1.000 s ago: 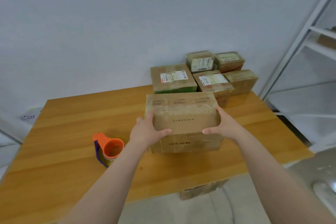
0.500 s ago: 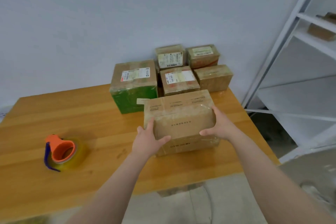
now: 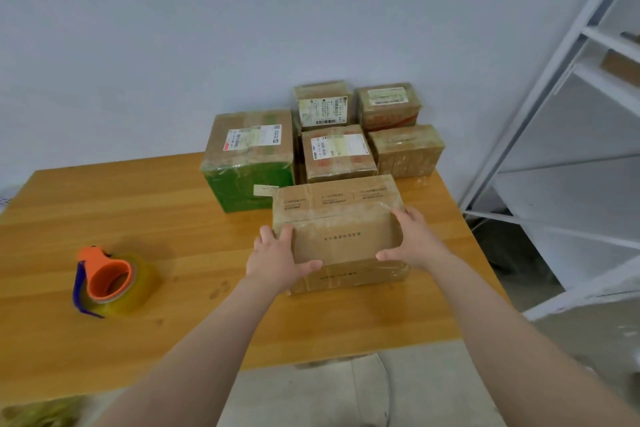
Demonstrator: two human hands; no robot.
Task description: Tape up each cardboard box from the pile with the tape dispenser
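A taped brown cardboard box point(image 3: 341, 218) sits on the wooden table point(image 3: 173, 204), just in front of a pile of boxes. My left hand point(image 3: 275, 262) grips its near left corner, thumb on the front face. My right hand point(image 3: 414, 241) grips its right end, thumb along the front edge. The tape dispenser point(image 3: 110, 279), an orange core with a purple blade guard and a clear yellowish tape roll, lies on the table well to the left of both hands.
Against the wall at the table's back stand a green-sided box point(image 3: 251, 158), a labelled box point(image 3: 337, 152), a plain box point(image 3: 407, 149) and two more behind point(image 3: 323, 104). A white metal shelf rack point(image 3: 568, 135) rises on the right.
The box and both hands have shifted toward the right rear of the table, close to the pile. My view has swung right, so the tape dispenser appears further left.
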